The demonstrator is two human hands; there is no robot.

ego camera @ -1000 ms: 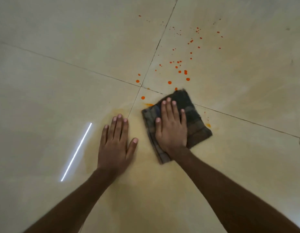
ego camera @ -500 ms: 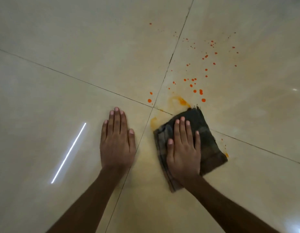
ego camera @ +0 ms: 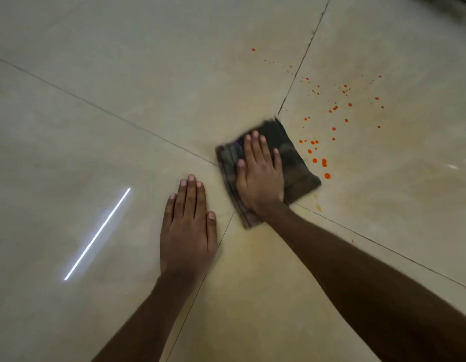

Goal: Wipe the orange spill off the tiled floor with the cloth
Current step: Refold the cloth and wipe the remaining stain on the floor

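A dark folded cloth [ego camera: 297,165] lies on the beige tiled floor [ego camera: 122,74], covering the spot where four tiles meet. My right hand [ego camera: 260,176] presses flat on the cloth, fingers pointing away from me. Orange spill droplets [ego camera: 323,152] are scattered just right of the cloth and further up the right tile. A faint yellowish smear [ego camera: 252,257] stains the floor near me, below the cloth. My left hand [ego camera: 187,231] rests flat on the bare floor to the left of the cloth, holding nothing.
A bright streak of reflected light [ego camera: 96,235] lies on the glossy tile at left. Dark grout lines [ego camera: 299,66] run between the tiles. A small orange smudge [ego camera: 316,202] sits by the cloth's lower right corner.
My right hand has pushed the cloth forward over the tile joint, covering the orange smear and drops that lay just beyond it. My left hand has stayed flat on the floor.
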